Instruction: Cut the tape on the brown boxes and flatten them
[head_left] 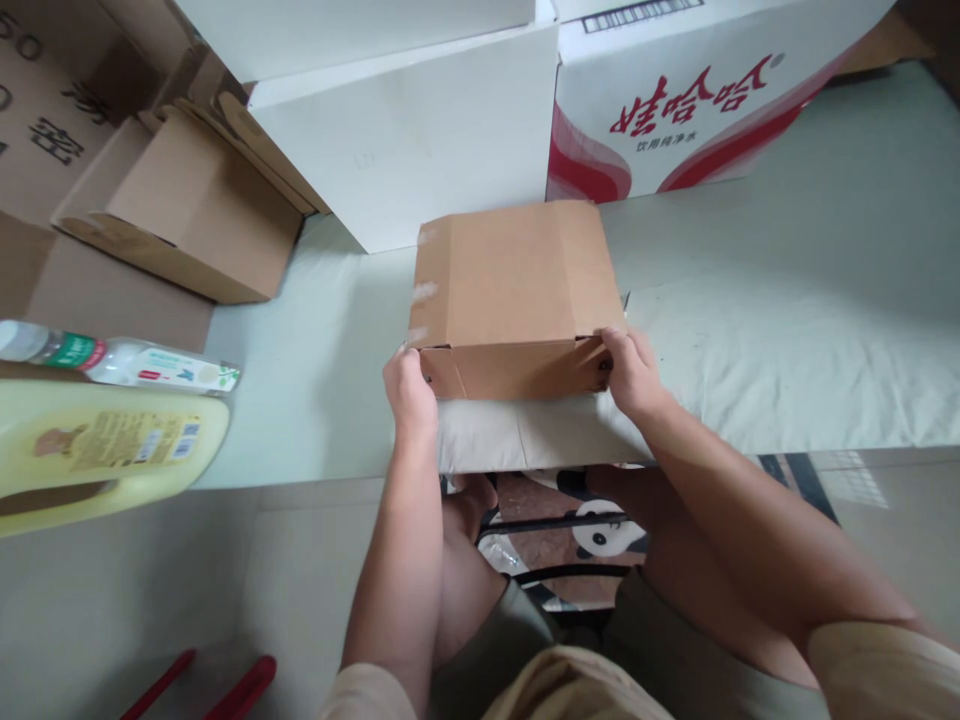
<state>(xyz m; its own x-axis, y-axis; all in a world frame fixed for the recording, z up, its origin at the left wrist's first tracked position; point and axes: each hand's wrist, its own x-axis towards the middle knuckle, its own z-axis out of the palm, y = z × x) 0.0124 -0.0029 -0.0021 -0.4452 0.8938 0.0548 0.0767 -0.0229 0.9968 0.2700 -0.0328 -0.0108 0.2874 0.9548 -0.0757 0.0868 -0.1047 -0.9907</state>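
A brown cardboard box [517, 280] lies on the pale green cloth at the near edge of the table, its lid panel facing up. Shiny strips of clear tape cling to its left edge. My left hand [411, 388] grips the near left corner, fingers bent around it. At the near right corner my right hand [628, 370] is closed on the box, thumb near the top edge. The fingertips of both hands are partly hidden by the box.
Behind the box stand a plain white carton [420, 140] and a white-and-red water carton [675, 110]. Brown cardboard boxes [202, 190] crowd the left. A plastic bottle [150, 362] and a yellow jug [150, 435] lie at the left edge of the green cloth [787, 330].
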